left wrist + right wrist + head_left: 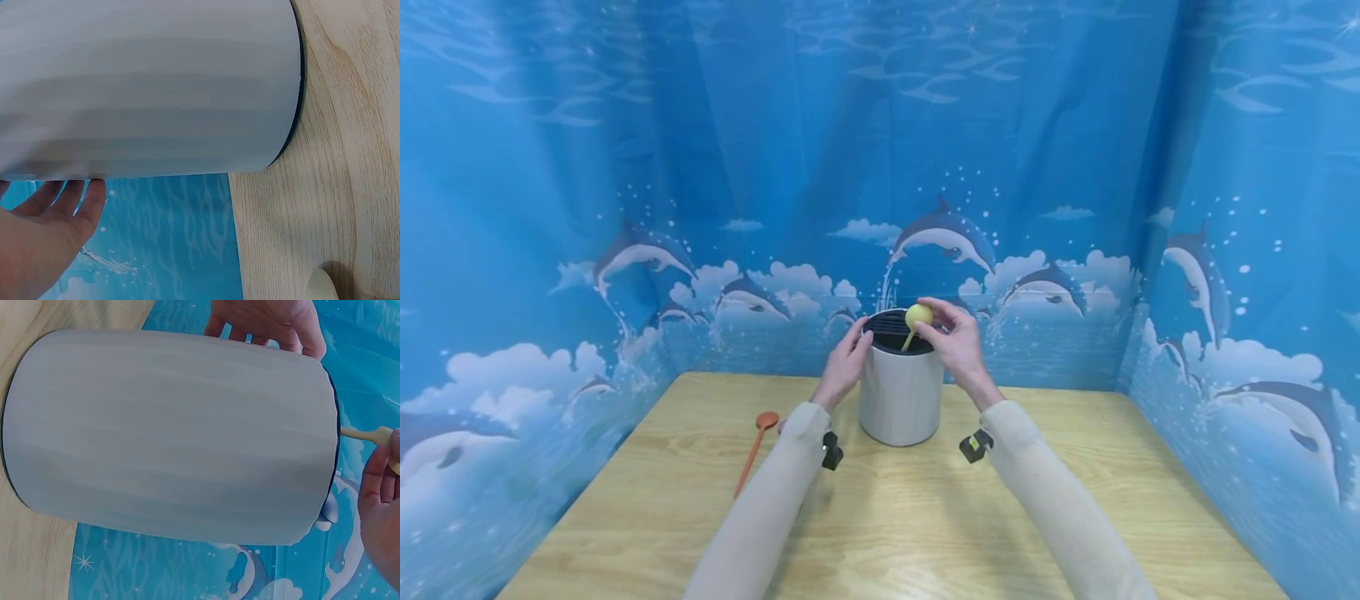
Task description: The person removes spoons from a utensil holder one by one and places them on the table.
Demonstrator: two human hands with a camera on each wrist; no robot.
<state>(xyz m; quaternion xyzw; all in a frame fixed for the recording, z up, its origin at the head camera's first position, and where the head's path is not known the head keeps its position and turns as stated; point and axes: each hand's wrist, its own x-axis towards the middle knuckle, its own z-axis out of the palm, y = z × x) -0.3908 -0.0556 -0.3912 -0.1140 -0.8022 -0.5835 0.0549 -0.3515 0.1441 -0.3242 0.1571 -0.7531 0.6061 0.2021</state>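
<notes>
A pale grey cylindrical holder (900, 387) with a black slotted top stands upright on the wooden table (880, 517). My left hand (844, 360) rests against its left side near the rim, fingers fairly straight (69, 200). My right hand (951, 337) pinches the bowl of a yellow-green spoon (917, 317) just above the rim, its handle pointing down into the holder's top. In the right wrist view the holder (169, 437) fills the frame, the spoon handle (365, 434) pokes out past its rim, and my left hand (269, 322) shows behind.
An orange-red spoon (754, 446) lies on the table left of my left forearm. Blue dolphin-print curtains (625, 208) close in the table at the back and both sides. Bare wood stretches in front of the holder.
</notes>
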